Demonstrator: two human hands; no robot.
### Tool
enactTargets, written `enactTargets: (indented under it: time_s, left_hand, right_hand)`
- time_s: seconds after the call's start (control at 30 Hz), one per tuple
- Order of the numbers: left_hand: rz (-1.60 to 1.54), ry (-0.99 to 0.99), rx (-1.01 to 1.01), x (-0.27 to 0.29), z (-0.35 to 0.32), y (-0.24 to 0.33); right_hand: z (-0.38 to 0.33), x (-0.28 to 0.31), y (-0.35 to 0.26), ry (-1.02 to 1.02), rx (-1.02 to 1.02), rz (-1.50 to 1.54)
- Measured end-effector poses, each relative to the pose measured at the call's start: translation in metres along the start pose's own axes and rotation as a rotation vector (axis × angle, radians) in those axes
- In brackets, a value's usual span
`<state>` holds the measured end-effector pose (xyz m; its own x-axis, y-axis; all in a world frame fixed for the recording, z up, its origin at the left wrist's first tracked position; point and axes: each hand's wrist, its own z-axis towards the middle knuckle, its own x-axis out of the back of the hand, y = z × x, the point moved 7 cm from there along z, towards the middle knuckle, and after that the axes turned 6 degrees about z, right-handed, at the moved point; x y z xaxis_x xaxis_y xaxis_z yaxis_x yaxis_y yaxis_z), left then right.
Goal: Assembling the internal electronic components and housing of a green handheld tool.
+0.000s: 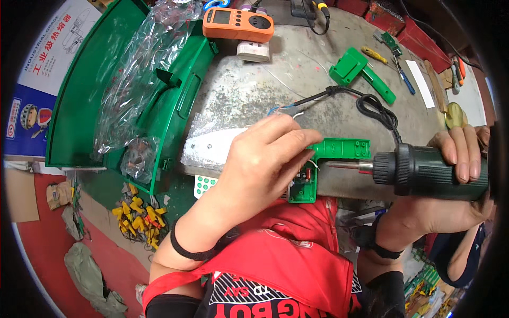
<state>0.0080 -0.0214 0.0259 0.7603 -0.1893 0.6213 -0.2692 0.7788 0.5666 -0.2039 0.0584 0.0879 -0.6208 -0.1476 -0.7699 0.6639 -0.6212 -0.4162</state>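
A worn, scratched grey metal desk (249, 95) fills the middle of the view, with a red floor (42, 249) below its left edge where yellow plastic parts (135, 217) and crumpled rags lie scattered. On the left of the desk stands an open green tool case (175, 106) with clear plastic wrap (143, 63) spilling out of it. At the far edge sit an orange plug-in power meter (237, 24) and a white adapter (253, 51). Further right lie a second green plastic shell (360, 71), a yellow-handled screwdriver (374, 54) and a white strip of paper (420, 84). A black cable (371, 103) curls across the desk toward the tool. The left hand (265, 159) is closed down over the L-shaped green plastic housing (328, 159) at the near edge of the desk, fingers pressing on its top and hiding much of it; a small circuit board with a red part shows inside its lower leg. The right hand (450, 180) is wrapped around the dark green soldering gun (424, 172), whose metal tip points left and sits just beside the housing.
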Motion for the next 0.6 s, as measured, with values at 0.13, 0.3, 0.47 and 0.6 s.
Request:
enactTargets:
  time_s: [0.13, 0.3, 0.47, 0.6]
  left_hand:
    - [0.028, 0.013, -0.079, -0.002, -0.007, 0.002]
    - [0.031, 0.129, -0.19, 0.001, -0.013, 0.004]
    - [0.029, 0.125, -0.194, -0.001, -0.014, 0.004]
    - [0.073, 0.114, -0.23, 0.0, -0.013, 0.007]
  right_hand:
    - [0.004, -0.002, 0.009, -0.034, 0.025, -0.029]
    - [0.0, -0.004, 0.028, -0.013, -0.033, -0.037]
    - [0.0, -0.003, 0.029, -0.028, -0.026, -0.043]
    - [0.001, -0.007, 0.031, -0.029, -0.03, -0.048]
